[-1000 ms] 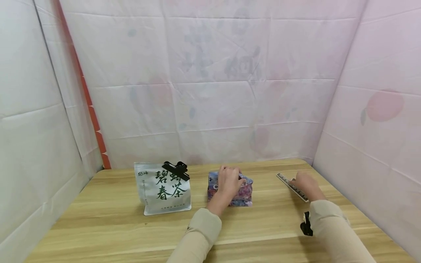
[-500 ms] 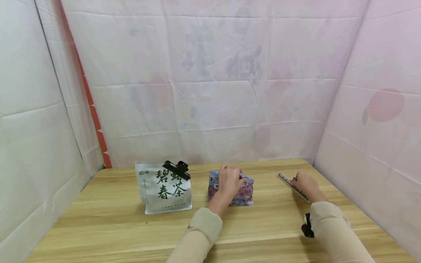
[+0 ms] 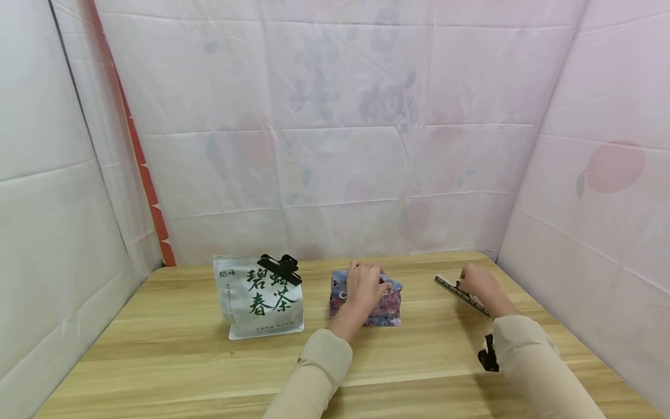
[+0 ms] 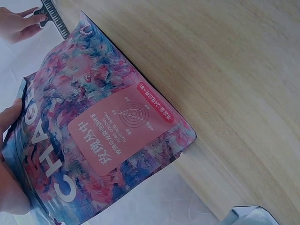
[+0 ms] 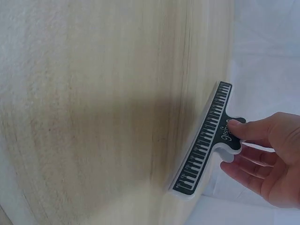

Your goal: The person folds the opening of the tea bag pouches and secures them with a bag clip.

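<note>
My left hand (image 3: pixel 363 291) grips the top of a colourful pink and blue tea pouch (image 3: pixel 386 309) near the middle of the table. In the left wrist view the front of this tea bag pouch (image 4: pixel 61 108) shows large letters and a pink label. On the right, my right hand (image 3: pixel 480 286) pinches the handle of a long clip (image 5: pixel 202 145) patterned with piano keys. The thumb lies on the handle's dark face, with fingers behind it. The clip slants over the table's far right part, apart from the pouch.
A white tea pouch (image 3: pixel 264 311) with green characters stands at the left, a black clip (image 3: pixel 281 269) on its top corner. A smaller black clip (image 3: pixel 488 355) lies beside my right sleeve. Pale sheets (image 3: pixel 340 174) hang behind the wooden table (image 3: pixel 173 361) and at both sides.
My right hand has moved slightly up and left with the piano-key clip, after closing on its handle. The left hand and its pouch hold still.
</note>
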A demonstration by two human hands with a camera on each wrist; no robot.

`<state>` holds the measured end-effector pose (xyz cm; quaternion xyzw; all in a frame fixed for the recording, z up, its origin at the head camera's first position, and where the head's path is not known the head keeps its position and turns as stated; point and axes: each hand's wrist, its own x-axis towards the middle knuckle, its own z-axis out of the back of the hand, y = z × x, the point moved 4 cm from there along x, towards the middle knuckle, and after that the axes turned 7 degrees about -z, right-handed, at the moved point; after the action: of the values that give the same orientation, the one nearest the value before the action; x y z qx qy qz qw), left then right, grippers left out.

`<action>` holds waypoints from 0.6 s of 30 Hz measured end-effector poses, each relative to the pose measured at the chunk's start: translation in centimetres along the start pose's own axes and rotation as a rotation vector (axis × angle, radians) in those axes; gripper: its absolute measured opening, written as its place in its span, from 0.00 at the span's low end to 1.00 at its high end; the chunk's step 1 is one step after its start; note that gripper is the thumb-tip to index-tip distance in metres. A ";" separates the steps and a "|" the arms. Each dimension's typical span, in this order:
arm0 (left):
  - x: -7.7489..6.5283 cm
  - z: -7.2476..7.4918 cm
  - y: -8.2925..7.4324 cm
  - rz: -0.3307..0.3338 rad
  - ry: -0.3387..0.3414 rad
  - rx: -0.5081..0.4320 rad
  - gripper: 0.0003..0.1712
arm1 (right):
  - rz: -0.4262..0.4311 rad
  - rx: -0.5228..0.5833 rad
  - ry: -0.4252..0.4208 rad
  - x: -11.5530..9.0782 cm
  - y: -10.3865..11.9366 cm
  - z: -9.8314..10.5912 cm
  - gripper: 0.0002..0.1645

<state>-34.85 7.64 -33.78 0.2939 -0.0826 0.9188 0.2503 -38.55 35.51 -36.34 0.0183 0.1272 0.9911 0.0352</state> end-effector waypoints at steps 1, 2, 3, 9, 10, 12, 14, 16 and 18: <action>0.0 0.0 0.0 0.000 -0.001 -0.001 0.17 | 0.008 0.001 -0.013 0.0 0.2 0.1 0.08; 0.0 0.0 0.0 0.001 -0.001 -0.002 0.17 | 0.008 0.005 -0.028 0.0 0.2 0.2 0.08; 0.0 0.0 0.0 0.000 -0.002 -0.003 0.17 | 0.010 0.010 -0.047 -0.1 0.3 0.3 0.09; 0.0 0.1 -0.1 -0.001 0.000 -0.008 0.17 | 0.015 0.054 -0.150 -0.3 1.0 1.1 0.15; 0.0 0.2 -0.1 -0.001 0.001 -0.009 0.17 | 0.016 0.062 -0.156 -0.3 1.1 1.2 0.16; 0.0 0.2 -0.1 -0.001 0.001 -0.010 0.17 | 0.026 0.075 -0.172 -0.4 1.5 1.4 0.16; 0.0 0.2 -0.1 -0.001 0.000 -0.009 0.17 | 0.037 0.084 -0.192 -0.5 1.8 1.6 0.16; 0.0 0.2 0.0 -0.002 0.000 -0.008 0.17 | 0.048 0.094 -0.211 -0.6 2.1 1.7 0.16; -0.1 0.1 0.0 -0.004 -0.001 -0.010 0.17 | 0.060 0.104 -0.225 -0.7 2.4 1.7 0.16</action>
<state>-34.73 7.59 -33.72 0.2931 -0.0866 0.9178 0.2535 -37.93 33.61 -34.09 0.1348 0.1731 0.9755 0.0185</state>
